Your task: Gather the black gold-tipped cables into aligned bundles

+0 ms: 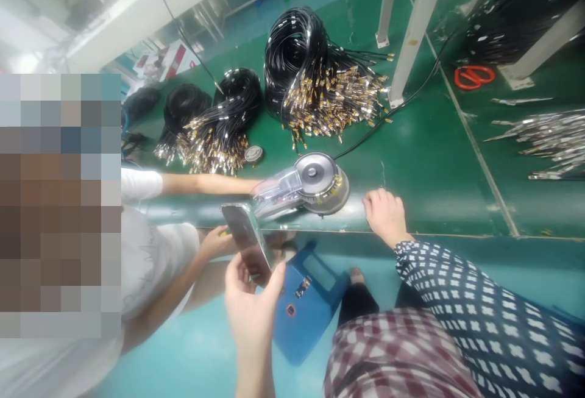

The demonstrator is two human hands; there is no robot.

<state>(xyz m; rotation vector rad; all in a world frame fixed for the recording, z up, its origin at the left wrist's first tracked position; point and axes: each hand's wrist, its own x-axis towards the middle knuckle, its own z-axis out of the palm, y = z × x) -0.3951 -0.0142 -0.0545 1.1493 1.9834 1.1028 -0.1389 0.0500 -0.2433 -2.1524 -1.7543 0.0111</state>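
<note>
My left hand (256, 294) is closed around the lower end of a smartphone (247, 236), held upright and tilted in front of the bench's edge. My right hand (386, 215) rests on the front edge of the green bench, its fingers curled in and nothing seen in them. Between my hands, on the bench, stands a grey round automatic tape dispenser (315, 181) with a clear plastic arm; neither of my hands touches it. Part of the dispenser's near side is hidden behind the phone.
A co-worker in white (155, 264) sits at the left, one arm reaching behind the dispenser. Bundles of black cables (329, 81) with metal ends lie on the green bench (411, 154). Red-handled scissors (474, 77) and white posts (418, 26) are behind. A blue stool (301, 331) stands below.
</note>
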